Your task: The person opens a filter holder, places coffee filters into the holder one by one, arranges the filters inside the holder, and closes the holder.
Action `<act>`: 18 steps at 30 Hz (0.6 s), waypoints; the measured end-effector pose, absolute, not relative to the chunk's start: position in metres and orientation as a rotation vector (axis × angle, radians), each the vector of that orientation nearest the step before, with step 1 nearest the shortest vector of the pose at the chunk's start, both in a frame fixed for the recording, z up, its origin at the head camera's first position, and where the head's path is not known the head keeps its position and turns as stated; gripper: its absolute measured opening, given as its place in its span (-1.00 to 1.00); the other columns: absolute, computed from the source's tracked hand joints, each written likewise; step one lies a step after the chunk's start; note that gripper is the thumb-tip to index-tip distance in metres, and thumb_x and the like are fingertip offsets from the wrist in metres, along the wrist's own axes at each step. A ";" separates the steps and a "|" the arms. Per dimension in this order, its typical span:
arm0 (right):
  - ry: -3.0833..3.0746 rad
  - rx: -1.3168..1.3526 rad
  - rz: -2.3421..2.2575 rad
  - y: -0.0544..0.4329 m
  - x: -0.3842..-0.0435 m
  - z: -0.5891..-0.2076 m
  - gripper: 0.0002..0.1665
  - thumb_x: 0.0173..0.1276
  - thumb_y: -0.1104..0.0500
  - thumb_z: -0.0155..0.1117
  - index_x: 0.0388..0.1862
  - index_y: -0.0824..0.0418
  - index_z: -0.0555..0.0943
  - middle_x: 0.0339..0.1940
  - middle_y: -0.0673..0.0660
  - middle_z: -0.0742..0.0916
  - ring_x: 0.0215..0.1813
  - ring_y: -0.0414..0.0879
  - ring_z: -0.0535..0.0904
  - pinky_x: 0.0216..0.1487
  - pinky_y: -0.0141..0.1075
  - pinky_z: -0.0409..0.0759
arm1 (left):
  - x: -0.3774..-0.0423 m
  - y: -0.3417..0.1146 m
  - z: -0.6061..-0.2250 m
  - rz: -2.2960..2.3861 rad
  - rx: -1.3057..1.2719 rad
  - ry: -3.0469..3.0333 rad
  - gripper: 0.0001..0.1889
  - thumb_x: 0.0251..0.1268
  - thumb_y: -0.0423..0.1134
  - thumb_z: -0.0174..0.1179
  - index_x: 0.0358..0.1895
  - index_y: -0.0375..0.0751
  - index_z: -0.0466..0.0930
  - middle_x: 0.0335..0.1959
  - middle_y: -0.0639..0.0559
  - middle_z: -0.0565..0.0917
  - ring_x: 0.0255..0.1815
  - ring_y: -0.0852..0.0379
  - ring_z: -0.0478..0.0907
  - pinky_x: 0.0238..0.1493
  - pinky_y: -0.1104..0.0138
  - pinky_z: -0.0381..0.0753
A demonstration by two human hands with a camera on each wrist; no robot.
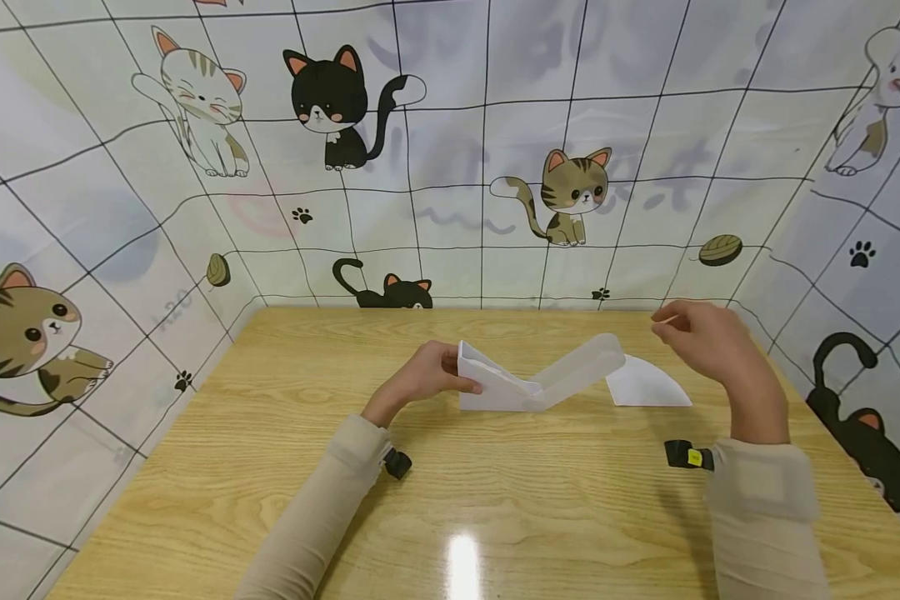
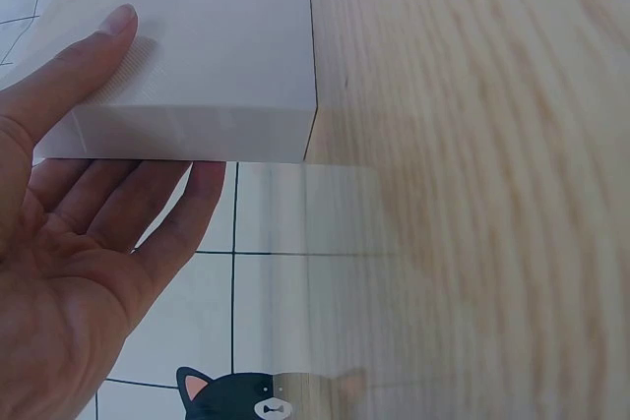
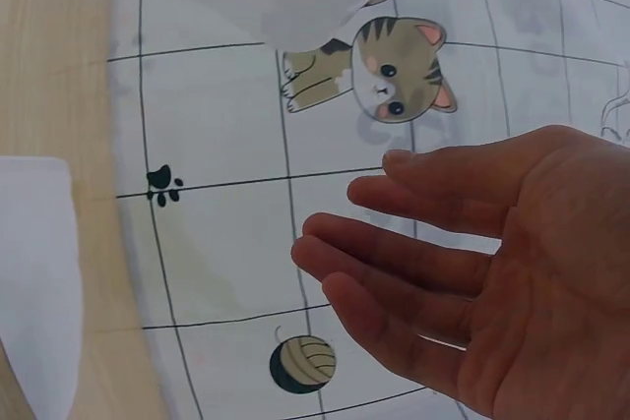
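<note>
In the head view my left hand (image 1: 435, 372) grips the left end of a white box (image 1: 495, 390) with a slanted open top. The thumb lies on its front face, the other fingers behind it. A translucent white lid (image 1: 581, 371) stands swung up at the box's right end. In the left wrist view the thumb presses the box's flat side (image 2: 217, 36). My right hand (image 1: 708, 342) is raised at the right, fingers loosely bent, holding nothing. Nearest to it, a white fan-shaped sheet (image 1: 647, 385) lies on the table, its left corner close by the lid.
A wood-grain table (image 1: 330, 533) runs under both hands. Behind and at both sides hangs a white cloth (image 1: 450, 208) with grid lines and cartoon cats. Black wrist cameras, such as the one at the right wrist (image 1: 678, 454), sit by the beige sleeves.
</note>
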State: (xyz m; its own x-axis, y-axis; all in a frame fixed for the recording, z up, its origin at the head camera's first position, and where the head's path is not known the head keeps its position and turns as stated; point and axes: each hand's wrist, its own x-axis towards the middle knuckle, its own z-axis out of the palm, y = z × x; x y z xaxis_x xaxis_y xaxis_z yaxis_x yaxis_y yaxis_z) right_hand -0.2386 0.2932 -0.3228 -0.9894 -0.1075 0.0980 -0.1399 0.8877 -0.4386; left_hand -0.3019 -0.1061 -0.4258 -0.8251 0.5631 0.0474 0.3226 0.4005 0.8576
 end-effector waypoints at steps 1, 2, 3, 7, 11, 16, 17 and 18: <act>-2.985 0.192 0.708 0.295 -0.240 -0.325 -0.49 0.66 0.01 0.04 0.30 0.37 0.55 0.15 0.52 0.70 0.08 0.39 0.65 -0.04 0.19 0.59 | -0.302 -0.106 -0.425 1.391 0.778 2.407 -0.66 0.18 -0.20 0.55 0.01 -0.18 0.75 -0.10 -0.06 0.83 -0.16 0.16 0.77 -0.12 0.31 0.69; -2.985 0.193 0.712 0.296 -0.241 -0.327 -0.50 0.66 0.02 0.04 0.30 0.38 0.55 0.14 0.52 0.70 0.06 0.38 0.67 -0.06 0.17 0.61 | -0.302 -0.106 -0.425 1.392 0.777 2.405 -0.66 0.18 -0.20 0.54 0.01 -0.18 0.75 -0.10 -0.06 0.83 -0.15 0.16 0.77 -0.12 0.31 0.69; -2.986 0.190 0.717 0.297 -0.241 -0.328 -0.50 0.66 0.02 0.05 0.30 0.38 0.55 0.13 0.52 0.71 0.03 0.36 0.68 -0.08 0.15 0.62 | -0.301 -0.106 -0.425 1.391 0.776 2.404 -0.65 0.18 -0.20 0.55 0.01 -0.18 0.75 -0.10 -0.06 0.83 -0.15 0.16 0.77 -0.12 0.31 0.69; -2.987 0.174 0.729 0.303 -0.246 -0.337 -0.49 0.65 0.04 0.06 0.29 0.42 0.55 0.11 0.53 0.71 -0.04 0.32 0.71 -0.17 0.07 0.66 | -0.302 -0.106 -0.426 1.394 0.775 2.402 -0.65 0.18 -0.20 0.55 0.02 -0.17 0.75 -0.09 -0.06 0.83 -0.14 0.15 0.77 -0.11 0.31 0.70; -2.983 0.153 0.735 0.310 -0.249 -0.344 -0.50 0.64 0.06 0.08 0.26 0.46 0.55 0.08 0.54 0.72 -0.06 0.32 0.71 -0.21 0.04 0.67 | -0.303 -0.107 -0.428 1.391 0.775 2.413 -0.64 0.17 -0.18 0.55 0.02 -0.16 0.75 -0.10 -0.05 0.84 -0.15 0.16 0.77 -0.11 0.30 0.70; -2.995 0.133 0.732 0.316 -0.253 -0.350 -0.51 0.62 0.07 0.10 0.23 0.47 0.56 0.10 0.56 0.69 0.01 0.40 0.67 -0.18 0.08 0.66 | -0.303 -0.106 -0.428 1.388 0.773 2.417 -0.65 0.17 -0.18 0.56 0.01 -0.16 0.76 -0.10 -0.05 0.84 -0.15 0.16 0.77 -0.12 0.31 0.69; -3.002 0.128 0.732 0.317 -0.254 -0.351 -0.51 0.62 0.07 0.10 0.24 0.47 0.56 0.12 0.57 0.68 0.04 0.42 0.65 -0.17 0.09 0.66 | -0.303 -0.106 -0.427 1.387 0.774 2.416 -0.65 0.17 -0.18 0.55 0.01 -0.16 0.76 -0.10 -0.05 0.84 -0.15 0.16 0.77 -0.11 0.31 0.69; -3.008 0.121 0.733 0.318 -0.255 -0.353 -0.50 0.63 0.06 0.10 0.24 0.46 0.56 0.14 0.58 0.66 0.06 0.44 0.64 -0.16 0.10 0.65 | -0.302 -0.106 -0.427 1.387 0.774 2.415 -0.65 0.17 -0.18 0.55 0.01 -0.16 0.76 -0.10 -0.05 0.84 -0.15 0.16 0.77 -0.11 0.31 0.69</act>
